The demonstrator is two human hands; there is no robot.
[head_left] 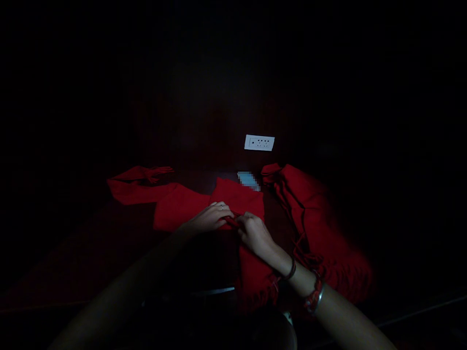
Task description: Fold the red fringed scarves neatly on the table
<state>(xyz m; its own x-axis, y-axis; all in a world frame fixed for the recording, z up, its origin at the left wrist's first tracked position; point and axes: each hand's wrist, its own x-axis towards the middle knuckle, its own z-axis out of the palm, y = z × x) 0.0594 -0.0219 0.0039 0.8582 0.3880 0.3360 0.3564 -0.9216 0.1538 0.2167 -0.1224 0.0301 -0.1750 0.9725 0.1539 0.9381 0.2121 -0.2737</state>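
1. The work in hand, as I judge it, is gathering or folding: both hands meet over a long strip of soft red cloth with a fringed end (239, 193), on a dark, smooth tabletop (202, 176).
2. The left hand (212, 217), with a ring on one finger, lies across the cloth; its fingertips and thumb appear to pinch a bunched fold near the middle.
3. The right hand (257, 236) seems to grasp the same fold from the other side, fingers curled inward, its fingertips just beside the left ones. The exact contact is too dark to tell.
4. The red strip spreads left from the hands to a looped, crumpled part; below the right hand, red cloth runs toward the near side and ends in fringe. Whether it is all one piece, I cannot tell.
5. A larger heap of red fringed cloth (321, 209) lies to the right, apart from both hands. A flat, pale blue, blurred item (248, 180) sits just beyond the worked cloth, below a white rectangular wall socket (259, 143).
6. Any next move calls for a steady pinch on the fold, with the loose lengths kept untwisted.
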